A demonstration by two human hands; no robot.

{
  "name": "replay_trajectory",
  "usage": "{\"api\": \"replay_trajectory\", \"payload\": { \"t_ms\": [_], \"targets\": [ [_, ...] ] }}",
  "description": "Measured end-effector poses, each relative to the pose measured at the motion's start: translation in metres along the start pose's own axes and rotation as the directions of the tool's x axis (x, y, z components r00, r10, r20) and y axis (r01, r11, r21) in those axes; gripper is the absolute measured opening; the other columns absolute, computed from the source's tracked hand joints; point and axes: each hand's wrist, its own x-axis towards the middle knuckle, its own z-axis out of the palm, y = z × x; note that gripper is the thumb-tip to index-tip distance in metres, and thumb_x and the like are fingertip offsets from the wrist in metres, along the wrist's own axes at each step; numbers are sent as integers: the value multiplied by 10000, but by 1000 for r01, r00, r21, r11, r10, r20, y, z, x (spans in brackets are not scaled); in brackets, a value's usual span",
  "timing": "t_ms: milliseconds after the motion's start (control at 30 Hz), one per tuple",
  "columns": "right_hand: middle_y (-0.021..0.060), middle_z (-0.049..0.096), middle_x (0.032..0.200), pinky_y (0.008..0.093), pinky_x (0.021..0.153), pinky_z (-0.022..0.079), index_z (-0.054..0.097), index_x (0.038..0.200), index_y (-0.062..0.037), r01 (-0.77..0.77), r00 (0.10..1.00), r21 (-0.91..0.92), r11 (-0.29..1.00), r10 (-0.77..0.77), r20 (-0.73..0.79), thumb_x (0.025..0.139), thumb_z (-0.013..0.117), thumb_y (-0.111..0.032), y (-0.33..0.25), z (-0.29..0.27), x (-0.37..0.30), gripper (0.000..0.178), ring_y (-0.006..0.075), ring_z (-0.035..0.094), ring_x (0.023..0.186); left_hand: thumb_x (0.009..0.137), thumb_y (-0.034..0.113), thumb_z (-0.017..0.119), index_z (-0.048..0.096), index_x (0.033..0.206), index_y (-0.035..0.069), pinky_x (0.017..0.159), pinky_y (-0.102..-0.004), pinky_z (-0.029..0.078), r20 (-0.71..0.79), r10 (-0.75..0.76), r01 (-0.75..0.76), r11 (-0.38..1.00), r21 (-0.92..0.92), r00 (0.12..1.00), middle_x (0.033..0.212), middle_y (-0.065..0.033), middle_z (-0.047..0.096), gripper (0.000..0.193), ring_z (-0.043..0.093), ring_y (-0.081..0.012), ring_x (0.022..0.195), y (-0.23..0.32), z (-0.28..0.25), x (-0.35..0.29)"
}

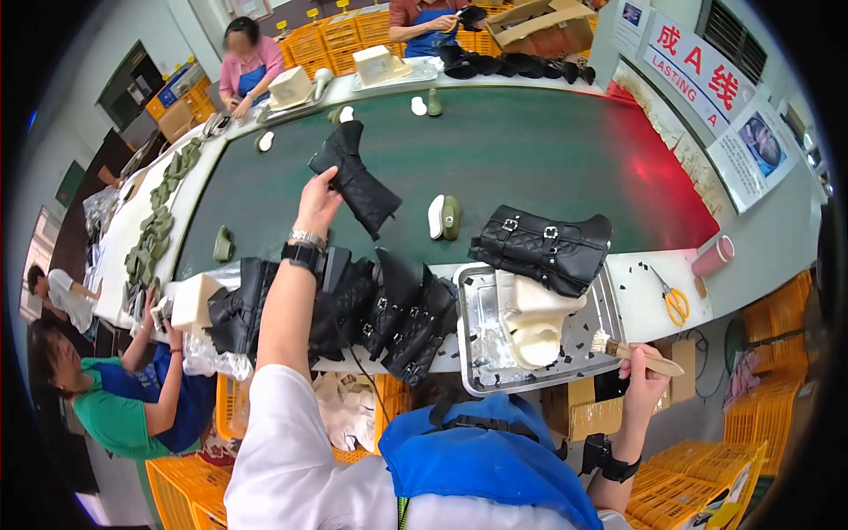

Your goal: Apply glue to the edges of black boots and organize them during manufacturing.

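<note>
My left hand [319, 201], its arm stretched forward, grips a black quilted boot upper [362, 187] above the green conveyor belt [291, 230]. My right hand [645, 389] is closed round a brush [658, 360] with a wooden handle; its pale bristles point left, at the right edge of a metal tray [468, 375]. Inside that tray a cream-coloured moulded block [530, 331] stands among black scraps. Another black boot upper [543, 247] with silver buckles lies on its side over the block. Several more black boot uppers [397, 322] are bunched beside my left forearm.
Yellow-handled scissors [676, 305] and a pink cup [714, 256] stand right of the tray. A pair of small shoes [444, 217], white and olive, sits on the belt. Co-workers work at left [132, 397] and across the belt. Orange crates [689, 481] are near my right arm.
</note>
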Motion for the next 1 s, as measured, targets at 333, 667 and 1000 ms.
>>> {"api": "replay_trajectory", "payload": {
  "t_ms": [333,667,1000],
  "targets": [
    [45,572,709,183,520,409,596,935,13,-109,985,-94,990,95,-142,888,576,-94,-1,0,-13,118,68,513,575,697,156,669,470,1212,40,869,-423,459,-118,535,34,164,986,837,1040,-231,617,565,585,-378,999,-110,-30,116],
    [34,546,682,194,528,382,591,951,25,-54,981,-191,980,17,-194,899,562,-118,-7,-10,-15,154,77,485,574,718,262,642,425,1317,23,975,-368,406,117,-334,-172,-140,975,935,1274,-224,497,680,484,-332,1188,-121,-20,121],
    [43,567,709,180,540,396,604,975,24,54,996,-38,998,-56,-70,906,549,-99,5,-14,5,151,67,495,586,786,228,673,452,1299,74,786,-346,495,405,-185,-428,-105,898,895,1028,-157,626,579,626,-249,922,-33,41,-116]
  ]
}}
